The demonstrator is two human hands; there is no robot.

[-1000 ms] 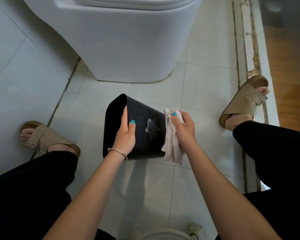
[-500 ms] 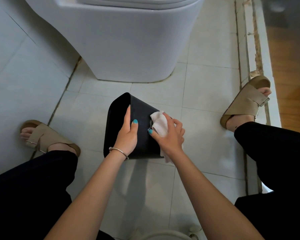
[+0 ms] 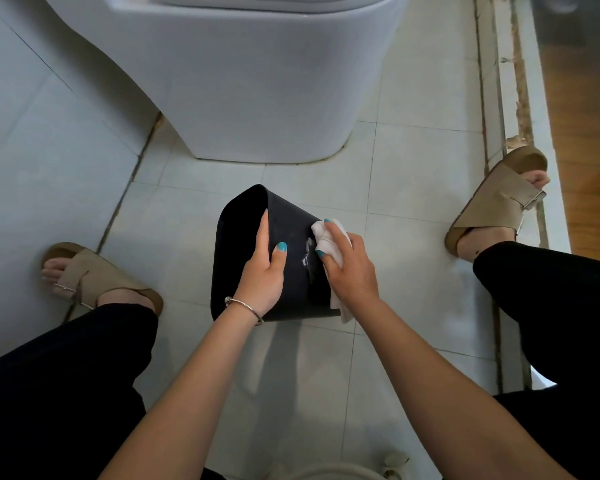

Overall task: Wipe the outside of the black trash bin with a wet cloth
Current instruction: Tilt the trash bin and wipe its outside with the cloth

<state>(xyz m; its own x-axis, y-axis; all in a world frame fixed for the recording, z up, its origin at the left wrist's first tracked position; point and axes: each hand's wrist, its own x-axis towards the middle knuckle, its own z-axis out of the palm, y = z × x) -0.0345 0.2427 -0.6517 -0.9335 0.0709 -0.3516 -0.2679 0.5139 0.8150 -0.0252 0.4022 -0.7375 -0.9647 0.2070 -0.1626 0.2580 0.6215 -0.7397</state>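
Left hand [image 3: 262, 271] clamped over a bin [image 3: 291, 268] rim, fingers inside, thumb stretched flat along the outer wall, bracelet at the wrist. Right hand [image 3: 349, 261] just beside it, fingers curled round a cloth [image 3: 329, 237], pressing it against the wall. Both forearms bare, reaching forward.

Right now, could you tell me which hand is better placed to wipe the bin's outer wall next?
Right hand: it holds the cloth against the black bin; the left hand grips its rim.

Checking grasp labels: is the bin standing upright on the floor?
No, the black trash bin is tipped on its side, its opening facing left, gripped at the rim by the left hand.
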